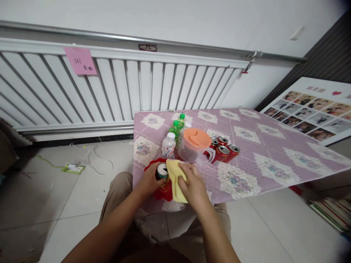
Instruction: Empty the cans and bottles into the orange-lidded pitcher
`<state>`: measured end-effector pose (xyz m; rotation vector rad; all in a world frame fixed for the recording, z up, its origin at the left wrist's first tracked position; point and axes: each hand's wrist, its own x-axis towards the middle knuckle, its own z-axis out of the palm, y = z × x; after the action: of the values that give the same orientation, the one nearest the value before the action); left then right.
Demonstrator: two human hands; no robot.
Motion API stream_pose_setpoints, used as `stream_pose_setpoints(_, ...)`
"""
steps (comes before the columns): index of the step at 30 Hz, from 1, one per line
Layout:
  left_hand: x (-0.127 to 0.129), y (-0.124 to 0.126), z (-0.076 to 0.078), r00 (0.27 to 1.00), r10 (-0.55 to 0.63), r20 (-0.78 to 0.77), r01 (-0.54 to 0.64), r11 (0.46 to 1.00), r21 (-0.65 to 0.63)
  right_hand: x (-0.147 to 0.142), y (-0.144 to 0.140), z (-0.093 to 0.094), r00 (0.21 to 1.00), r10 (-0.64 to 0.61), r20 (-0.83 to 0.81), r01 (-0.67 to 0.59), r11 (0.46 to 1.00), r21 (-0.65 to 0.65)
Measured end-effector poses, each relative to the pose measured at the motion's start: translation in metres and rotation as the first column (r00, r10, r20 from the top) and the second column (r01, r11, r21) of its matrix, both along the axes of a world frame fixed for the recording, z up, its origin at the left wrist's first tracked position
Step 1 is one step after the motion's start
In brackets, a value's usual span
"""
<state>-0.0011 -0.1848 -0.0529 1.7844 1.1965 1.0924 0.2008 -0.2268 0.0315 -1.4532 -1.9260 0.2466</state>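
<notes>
yellow cloth [175,179] pressed by my right hand [193,184] against the green can [162,170], which my left hand [150,180] fingers grasp over a red plate [161,191] on the surface [263,153].

A table [274,153] in a purple floral cover carries bottles [175,133], a jug [195,146], cans [226,149] and a red plate [164,191]

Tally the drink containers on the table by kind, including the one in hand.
Green can, in the left hand: 1
Red cans: 4
Green bottles: 2
White bottle: 1
Pitcher with orange lid: 1
Total: 9
The right hand presses a yellow cloth against the green can.
</notes>
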Motion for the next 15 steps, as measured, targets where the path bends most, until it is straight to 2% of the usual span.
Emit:
stream_pose_setpoints(4,0.001,0.000,0.000,1.000,0.007,0.009,-0.006,1.000,-0.021,-0.033,0.021,0.019,0.980,0.046,0.194,-0.024,0.993,-0.115)
stream_pose_setpoints(7,0.002,-0.001,0.003,1.000,0.014,-0.004,-0.014,0.999,-0.035,-0.046,0.030,0.024,0.931,0.110,0.349,-0.019,0.967,-0.254)
stream_pose_setpoints(9,0.001,0.000,0.005,1.000,0.011,-0.020,-0.012,0.999,-0.039,-0.050,0.031,0.025,0.909,0.135,0.393,-0.007,0.951,-0.309)
stream_pose_setpoints(15,0.001,0.000,0.007,0.999,0.028,-0.042,-0.028,1.000,-0.010,-0.054,0.033,0.028,0.887,0.050,0.458,0.146,0.913,-0.381)
